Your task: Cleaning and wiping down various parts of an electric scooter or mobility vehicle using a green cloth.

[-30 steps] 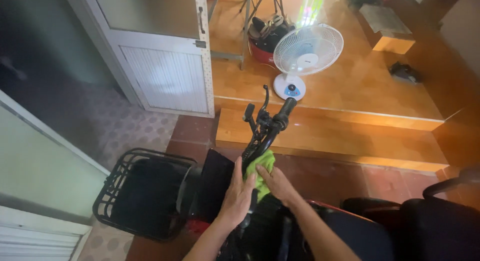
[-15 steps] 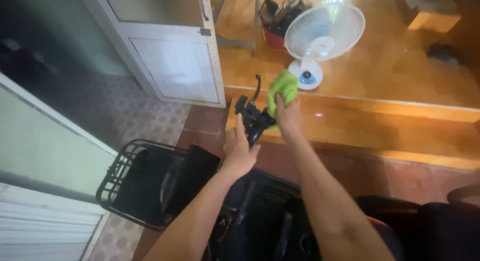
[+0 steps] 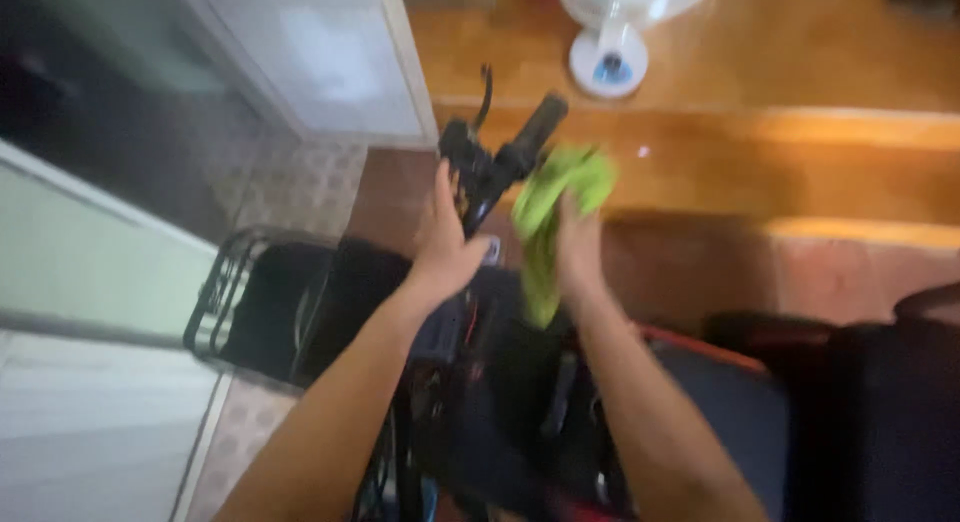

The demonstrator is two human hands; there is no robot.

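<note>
A green cloth [image 3: 555, 217] is bunched in the right hand [image 3: 578, 244], whose fingers are curled shut around it. Its upper end spreads out just beside the black handlebar grip [image 3: 538, 122], and a strip of it hangs down below the hand over the dark body of the vehicle. The picture is blurred, so whether the cloth actually touches the grip cannot be told.

The left hand [image 3: 447, 242] lies flat and spread, fingers loosely open and holding nothing, pressed against the middle of the handlebar [image 3: 480, 172] just beside the right hand. A thin brake lever [image 3: 486, 84] curves up from the handlebar.

Both forearms reach in from the lower edge over the black scooter [image 3: 500, 402]. A red-edged dark seat [image 3: 720, 402] sits to the right of the arms. To the left, in front of the handlebar, hangs a black wire basket [image 3: 235, 292] with a dark lining.

Beyond the handlebar runs a raised wooden platform [image 3: 780, 52] with a step [image 3: 860, 167] below it, and on the platform stands the round white base of a fan [image 3: 608, 62]. A white door [image 3: 330, 62] is at the upper left, above a patterned tile floor [image 3: 290, 182].
</note>
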